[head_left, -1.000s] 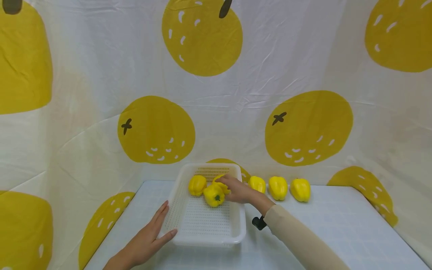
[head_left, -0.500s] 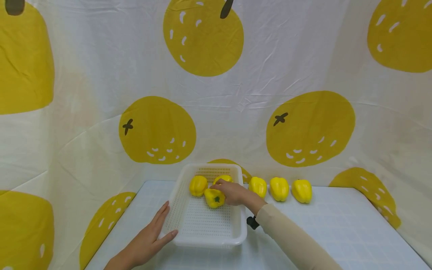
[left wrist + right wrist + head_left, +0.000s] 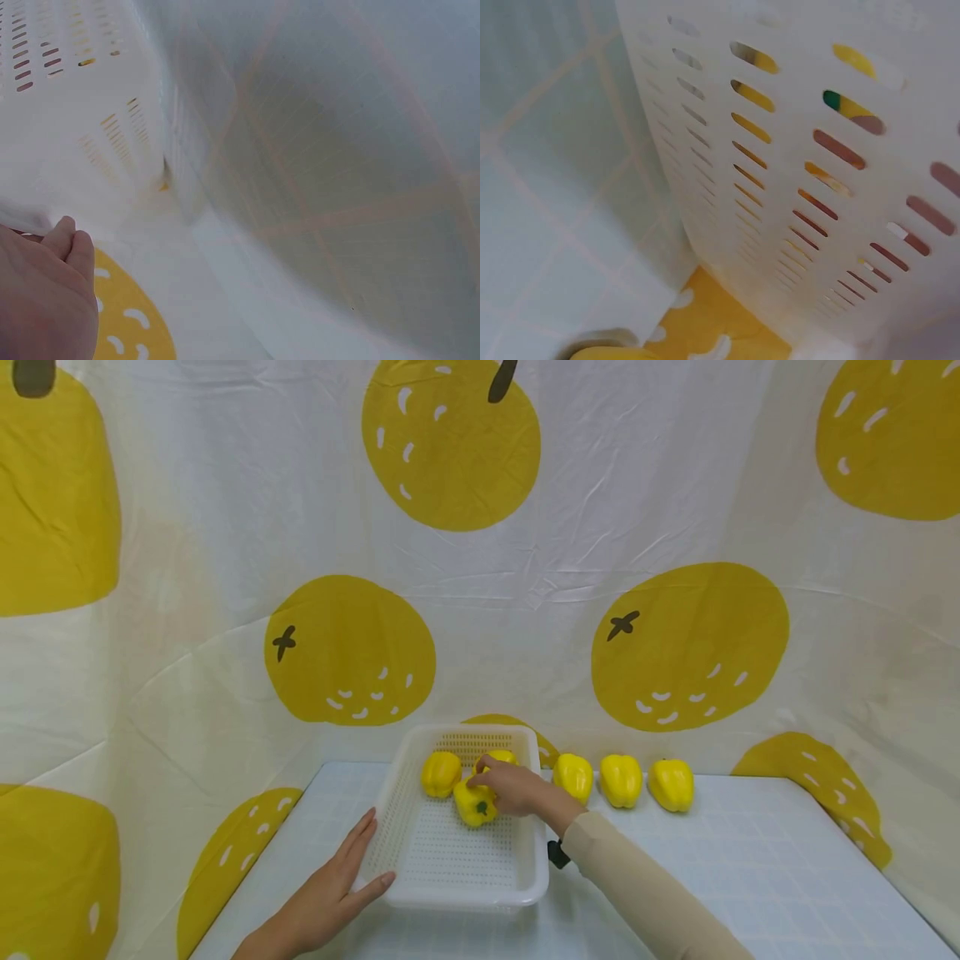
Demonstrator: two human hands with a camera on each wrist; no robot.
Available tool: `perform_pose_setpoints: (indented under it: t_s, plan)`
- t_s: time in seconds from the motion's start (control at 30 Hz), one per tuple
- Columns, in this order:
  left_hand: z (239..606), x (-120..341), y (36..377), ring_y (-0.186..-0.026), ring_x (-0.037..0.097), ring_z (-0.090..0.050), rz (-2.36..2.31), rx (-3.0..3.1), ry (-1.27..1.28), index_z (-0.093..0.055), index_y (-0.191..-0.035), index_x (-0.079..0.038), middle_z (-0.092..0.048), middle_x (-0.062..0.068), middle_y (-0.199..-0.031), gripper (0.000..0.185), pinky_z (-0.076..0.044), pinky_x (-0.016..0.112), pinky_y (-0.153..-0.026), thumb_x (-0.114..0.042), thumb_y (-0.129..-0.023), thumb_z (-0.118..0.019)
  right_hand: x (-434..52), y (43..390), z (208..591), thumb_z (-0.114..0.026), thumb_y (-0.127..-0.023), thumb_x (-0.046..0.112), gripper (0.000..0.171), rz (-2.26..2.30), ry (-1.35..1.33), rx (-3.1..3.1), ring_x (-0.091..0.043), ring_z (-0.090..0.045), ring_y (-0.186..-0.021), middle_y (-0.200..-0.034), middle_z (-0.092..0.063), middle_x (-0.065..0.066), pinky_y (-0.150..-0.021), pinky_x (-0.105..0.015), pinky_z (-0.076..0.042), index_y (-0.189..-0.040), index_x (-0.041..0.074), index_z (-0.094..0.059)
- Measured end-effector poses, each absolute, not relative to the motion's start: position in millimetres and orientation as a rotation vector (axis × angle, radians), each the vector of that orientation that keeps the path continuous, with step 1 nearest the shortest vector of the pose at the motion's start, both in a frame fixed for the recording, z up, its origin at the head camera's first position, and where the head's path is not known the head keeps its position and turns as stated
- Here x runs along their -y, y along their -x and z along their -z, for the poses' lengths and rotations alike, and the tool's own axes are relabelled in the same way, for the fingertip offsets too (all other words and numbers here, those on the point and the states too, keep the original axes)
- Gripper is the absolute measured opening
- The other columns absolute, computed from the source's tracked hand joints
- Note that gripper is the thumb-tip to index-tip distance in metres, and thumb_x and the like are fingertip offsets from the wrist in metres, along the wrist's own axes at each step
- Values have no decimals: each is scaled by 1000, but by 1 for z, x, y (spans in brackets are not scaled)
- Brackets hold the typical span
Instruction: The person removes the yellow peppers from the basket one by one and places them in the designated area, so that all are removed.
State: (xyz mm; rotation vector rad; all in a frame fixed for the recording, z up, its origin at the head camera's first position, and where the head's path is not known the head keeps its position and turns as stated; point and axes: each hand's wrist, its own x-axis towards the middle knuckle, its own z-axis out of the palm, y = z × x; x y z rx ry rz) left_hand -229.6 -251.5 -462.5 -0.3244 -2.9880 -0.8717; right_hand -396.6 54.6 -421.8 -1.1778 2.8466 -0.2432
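A white slotted plastic basket (image 3: 465, 897) stands on the table, with three yellow bell peppers inside in the head view. My right hand (image 3: 512, 787) reaches over its right side and grips the front bell pepper (image 3: 472, 806), whose green stem faces me. Behind it, another bell pepper (image 3: 497, 757) is partly hidden by that hand. The left bell pepper (image 3: 441, 774) lies beside the gripped one. My left hand (image 3: 330, 889) rests against the basket's left side, fingers straight and thumb at the front corner. Through the basket slots, the right wrist view shows bits of yellow pepper and fingers.
Three more yellow bell peppers stand in a row right of the basket: the near one (image 3: 573, 777), the middle one (image 3: 620, 781) and the far-right one (image 3: 671, 785). A fruit-print curtain (image 3: 517, 643) hangs behind the pale checked table (image 3: 750, 860).
My right hand has moved slightly left and closed on the front bell pepper, which has tipped and shifted a little toward me. The left hand and basket stay in place.
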Motion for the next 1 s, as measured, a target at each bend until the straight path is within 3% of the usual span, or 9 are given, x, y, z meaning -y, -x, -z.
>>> perform_pose_setpoints:
  t_s: [0.27, 0.6, 0.7, 0.87, 1.0]
  plan:
    - [463, 252, 230, -153, 34, -27, 871, 2994, 315, -12, -166, -14, -5, 3, -173, 98, -30, 64, -116, -71, -96, -51, -53, 398, 420, -81, -88, 15, 48, 362, 1160, -2783, -11, -55, -96, -125, -51, 3, -91, -26, -52, -134, 17, -68]
    - [463, 252, 229, -153, 33, -27, 882, 3001, 323, -12, -166, -14, -5, 2, -173, 97, -30, 64, -116, -69, -97, -52, -57, 392, 421, -90, -78, 33, 85, 385, 1004, -2669, -13, -52, -101, -120, -44, 6, -93, -30, -50, -152, 21, -51]
    - [463, 252, 229, -153, 33, -27, 876, 3001, 321, -11, -166, -14, -5, 3, -173, 98, -30, 65, -116, -71, -96, -50, -58, 389, 419, -91, -77, 31, 92, 387, 1004, -2663, -15, -50, -110, -128, -43, 5, -95, -33, -50, -156, 27, -45]
    - [464, 252, 230, -152, 33, -27, 855, 2993, 321, -11, -166, -14, -5, 3, -173, 99, -30, 64, -116, -72, -96, -50, -57, 386, 418, -89, -80, 23, 92, 325, 1129, -2632, -25, -38, -143, -164, -29, 4, -110, -51, -45, -158, 35, -40]
    - [465, 252, 230, -152, 33, -28, 846, 2990, 323, -12, -166, -14, -5, 3, -173, 98, -31, 64, -115, -72, -96, -50, -55, 385, 420, -84, -84, 11, 90, 252, 1266, -2601, -23, -27, -153, -168, -26, 9, -118, -52, -35, -159, 32, -38]
